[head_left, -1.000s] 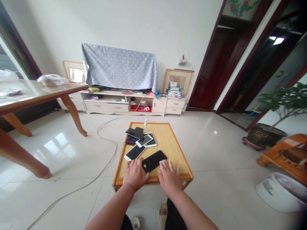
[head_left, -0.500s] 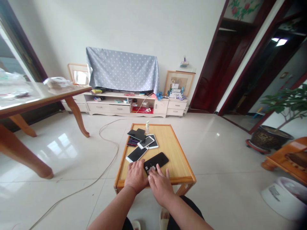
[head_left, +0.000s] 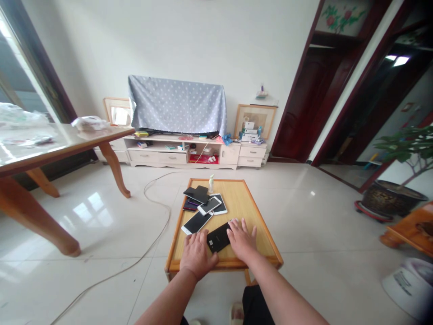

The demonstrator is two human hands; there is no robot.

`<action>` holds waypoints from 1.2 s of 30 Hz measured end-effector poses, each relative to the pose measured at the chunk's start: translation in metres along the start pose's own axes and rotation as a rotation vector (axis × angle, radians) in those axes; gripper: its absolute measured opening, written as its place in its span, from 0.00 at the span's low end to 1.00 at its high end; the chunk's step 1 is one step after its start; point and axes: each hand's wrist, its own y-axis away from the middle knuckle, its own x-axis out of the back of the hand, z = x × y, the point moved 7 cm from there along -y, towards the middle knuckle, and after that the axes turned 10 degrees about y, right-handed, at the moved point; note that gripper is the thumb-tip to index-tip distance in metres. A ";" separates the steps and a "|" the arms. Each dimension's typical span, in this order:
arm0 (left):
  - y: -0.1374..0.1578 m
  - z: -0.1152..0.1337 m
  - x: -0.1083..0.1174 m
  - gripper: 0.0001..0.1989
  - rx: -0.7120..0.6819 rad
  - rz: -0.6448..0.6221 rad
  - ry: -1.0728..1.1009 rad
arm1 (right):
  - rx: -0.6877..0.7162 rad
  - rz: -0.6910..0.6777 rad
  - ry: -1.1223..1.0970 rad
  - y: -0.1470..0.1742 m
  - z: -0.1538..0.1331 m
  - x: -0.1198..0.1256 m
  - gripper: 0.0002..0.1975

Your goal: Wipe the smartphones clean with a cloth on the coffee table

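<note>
Diagonally, one black phone [head_left: 218, 239] lies on the table [head_left: 234, 190] at lower centre, long axis running lower left to upper right. Your left hand [head_left: 196, 257] curls loosely about its lower-left end; your right hand [head_left: 242, 241] spreads over the other; I can't tell whether either grips. Beyond: three white-framed phones [head_left: 209, 206], several dark phones [head_left: 196, 195], one pump bottle [head_left: 211, 185].

At the frame's lower centre, your small wooden table [head_left: 248, 207] carries a black phone [head_left: 219, 238], a pile of phones [head_left: 209, 206] and a bottle [head_left: 211, 185].
</note>
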 end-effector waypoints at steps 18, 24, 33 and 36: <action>-0.001 0.002 0.000 0.33 -0.001 -0.012 -0.011 | 0.120 0.006 -0.044 -0.001 -0.033 0.003 0.27; -0.001 0.001 0.002 0.33 0.004 -0.009 -0.003 | -0.017 0.029 0.040 0.013 0.006 -0.007 0.29; 0.001 0.000 0.001 0.31 0.018 -0.020 0.005 | 0.211 0.068 -0.020 0.062 -0.049 -0.020 0.28; 0.001 0.001 0.003 0.28 0.029 -0.007 0.001 | 0.242 0.062 -0.042 0.044 -0.056 -0.011 0.26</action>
